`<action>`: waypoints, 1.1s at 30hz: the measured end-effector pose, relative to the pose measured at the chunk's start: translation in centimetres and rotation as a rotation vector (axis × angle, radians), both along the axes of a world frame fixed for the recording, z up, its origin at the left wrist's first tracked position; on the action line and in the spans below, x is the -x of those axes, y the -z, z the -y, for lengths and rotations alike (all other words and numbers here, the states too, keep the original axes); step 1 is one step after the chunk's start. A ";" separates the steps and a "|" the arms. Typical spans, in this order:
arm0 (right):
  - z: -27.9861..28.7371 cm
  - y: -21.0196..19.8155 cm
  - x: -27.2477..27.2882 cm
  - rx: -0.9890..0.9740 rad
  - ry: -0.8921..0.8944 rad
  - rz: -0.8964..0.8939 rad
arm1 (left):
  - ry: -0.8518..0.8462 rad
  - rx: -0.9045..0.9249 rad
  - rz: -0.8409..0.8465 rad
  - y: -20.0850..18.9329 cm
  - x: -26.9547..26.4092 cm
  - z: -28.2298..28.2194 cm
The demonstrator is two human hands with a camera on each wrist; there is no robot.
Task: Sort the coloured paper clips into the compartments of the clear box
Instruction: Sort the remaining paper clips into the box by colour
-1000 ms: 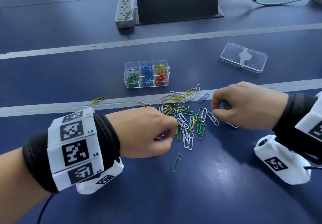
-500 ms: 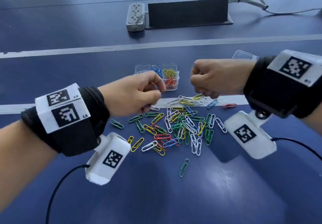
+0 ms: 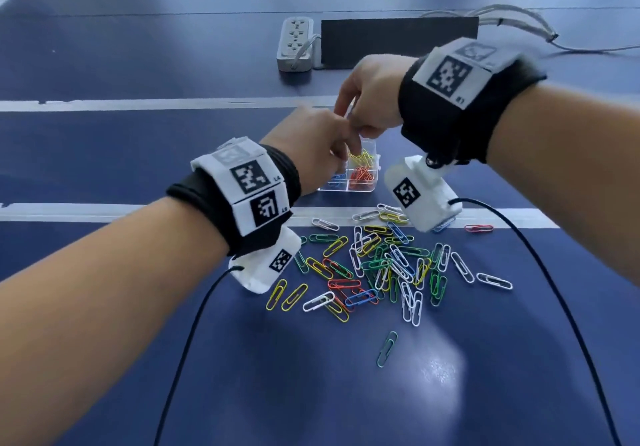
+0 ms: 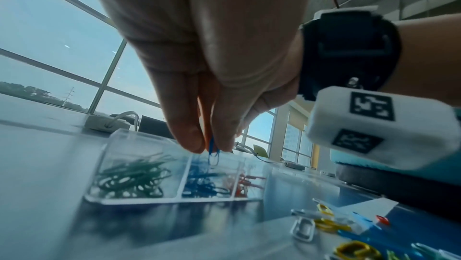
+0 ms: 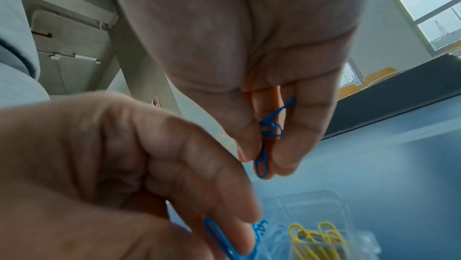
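Both hands have moved from above the pile to over the clear box (image 3: pixel 360 187); left hand (image 3: pixel 313 140) and right hand (image 3: pixel 372 99) each pinch blue clips.

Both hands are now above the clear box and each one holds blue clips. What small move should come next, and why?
Probably let go. The left hand pinches a blue clip right over the compartment of blue clips, so opening those fingers should drop it in. The right hand holds its blue clips above the clear box too.

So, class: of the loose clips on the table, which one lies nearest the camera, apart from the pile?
The single green clip: it lies alone on the table, nearer the camera than the pile.
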State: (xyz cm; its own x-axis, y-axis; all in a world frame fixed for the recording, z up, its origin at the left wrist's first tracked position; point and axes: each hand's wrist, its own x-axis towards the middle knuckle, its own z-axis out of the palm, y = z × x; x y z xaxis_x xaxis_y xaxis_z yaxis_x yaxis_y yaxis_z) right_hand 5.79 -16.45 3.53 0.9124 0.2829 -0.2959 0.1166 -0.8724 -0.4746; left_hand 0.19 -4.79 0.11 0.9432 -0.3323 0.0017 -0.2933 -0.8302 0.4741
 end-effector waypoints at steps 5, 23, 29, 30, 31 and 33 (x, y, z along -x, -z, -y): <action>-0.8 0.2 -0.5 0.071 -0.020 0.040 | -0.024 0.059 0.005 -0.5 0.7 -1.1; -2.6 -0.1 0.7 0.076 -0.054 0.052 | -0.054 0.049 -0.035 -0.5 2.5 -1.9; -1.8 0.2 1.4 0.345 -0.182 0.170 | -0.090 -0.151 -0.023 -0.2 1.9 -2.6; -1.7 0.5 1.6 0.403 -0.217 0.162 | -0.081 -0.186 -0.035 -0.1 2.0 -2.5; -1.7 0.8 1.7 0.426 -0.243 0.145 | -0.073 -0.204 -0.044 -0.1 2.1 -2.5; -1.6 0.9 2.0 0.432 -0.258 0.123 | -0.064 -0.209 -0.046 -0.1 2.3 -2.4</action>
State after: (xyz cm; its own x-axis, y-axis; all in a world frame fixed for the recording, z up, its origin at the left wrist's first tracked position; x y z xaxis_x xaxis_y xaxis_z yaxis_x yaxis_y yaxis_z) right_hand 3.80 -14.87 2.67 0.8646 0.3785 -0.3305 0.3856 -0.9215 -0.0466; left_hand -2.09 -2.40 0.21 0.9597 -0.2606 -0.1048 -0.2191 -0.9281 0.3011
